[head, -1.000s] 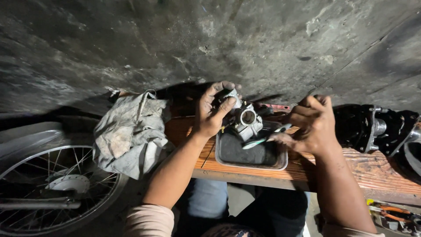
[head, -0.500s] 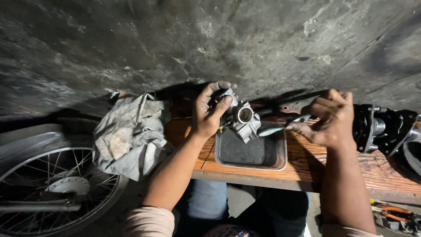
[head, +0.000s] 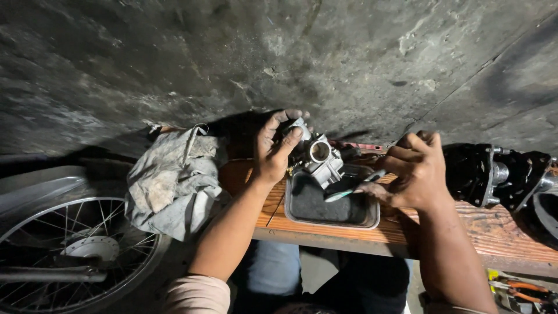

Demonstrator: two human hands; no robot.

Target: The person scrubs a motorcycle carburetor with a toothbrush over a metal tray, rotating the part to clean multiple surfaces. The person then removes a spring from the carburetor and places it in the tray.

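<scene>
Over a shallow rectangular metal tray (head: 302, 216) on a worn wooden bench (head: 494, 235), the left hand (head: 273, 154) grips a small silvery metal carburettor (head: 318, 156), while the right hand (head: 415, 171), pinching a slim pale-handled brush (head: 354, 187), has returned toward it after drawing away.

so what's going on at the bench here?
A person holds a small metal carburetor in the left hand above a shallow metal tray on a wooden bench. The right hand holds a toothbrush with its head pointing toward the carburetor. A dirty rag lies at the bench's left end, beside a spoked wheel. A black engine part sits to the right.
</scene>
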